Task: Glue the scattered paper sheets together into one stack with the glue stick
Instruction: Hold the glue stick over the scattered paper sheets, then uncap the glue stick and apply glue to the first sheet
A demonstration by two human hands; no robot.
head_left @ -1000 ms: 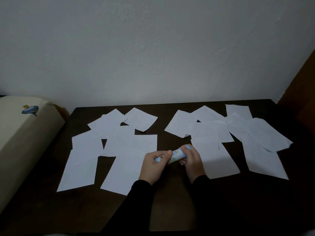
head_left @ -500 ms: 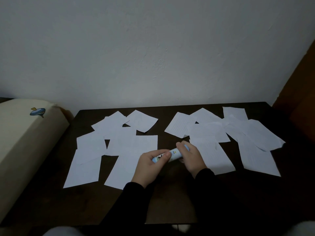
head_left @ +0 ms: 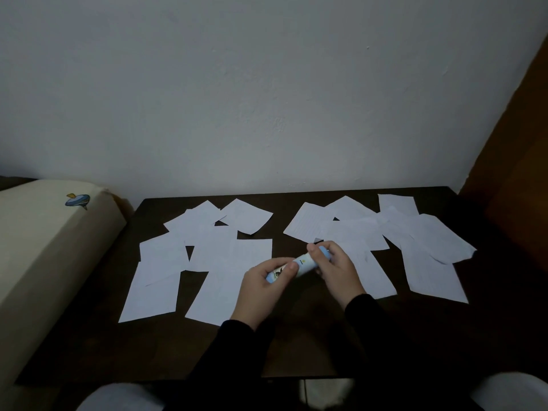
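Observation:
A pale blue and white glue stick (head_left: 302,262) lies slanted between both hands above the middle of the dark table (head_left: 296,345). My left hand (head_left: 264,289) grips its lower end, thumb on top. My right hand (head_left: 335,268) holds its upper end, fingers curled round the cap. Several white paper sheets are scattered in two groups: one group (head_left: 213,256) spreads to the left of the hands, the other (head_left: 415,241) to the right, with sheets overlapping each other.
A cream cushion or armrest (head_left: 38,250) with a small blue print stands against the table's left side. A white wall rises behind the table. Brown wood (head_left: 522,179) borders the right. My knees (head_left: 118,397) show below the front edge.
Both hands stay on the glue stick in nearly the same spot. The camera has tilted, so the table sits lower and my knees have come into view.

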